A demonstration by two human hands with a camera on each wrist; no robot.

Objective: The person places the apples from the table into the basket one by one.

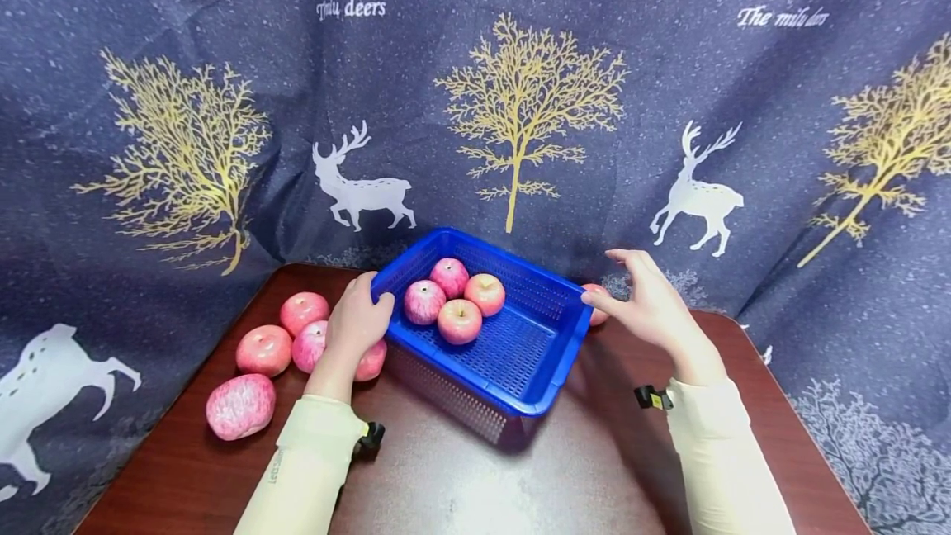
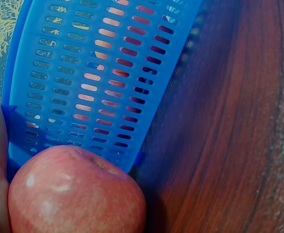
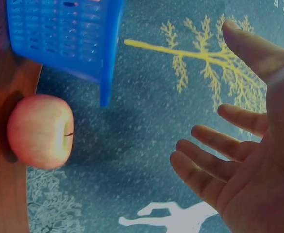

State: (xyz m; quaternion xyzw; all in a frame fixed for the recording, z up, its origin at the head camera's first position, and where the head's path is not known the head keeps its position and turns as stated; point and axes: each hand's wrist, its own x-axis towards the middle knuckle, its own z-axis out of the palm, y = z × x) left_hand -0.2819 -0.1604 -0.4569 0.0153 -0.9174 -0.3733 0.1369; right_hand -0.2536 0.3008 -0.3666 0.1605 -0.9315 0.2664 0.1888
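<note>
A blue plastic basket [image 1: 538,353] with slotted sides stands at an angle on the table, several red apples [image 1: 460,322] grouped in its left part. My left hand [image 1: 360,316] grips the basket's left rim near the back corner. Just under that hand, a red apple [image 2: 78,194] sits close against the basket's side. My right hand [image 1: 654,304] hovers by the right rim, fingers spread and holding nothing; the right wrist view shows this hand [image 3: 243,160] apart from the basket [image 3: 64,39]. Beyond the basket's right end lies another apple [image 3: 40,132], partly hidden in the head view.
More apples lie on the table left of the basket, among them a streaky pink one [image 1: 241,407] nearest the front. The brown wooden table [image 1: 416,477] ends at a dark blue curtain [image 1: 579,180] printed with trees and deer.
</note>
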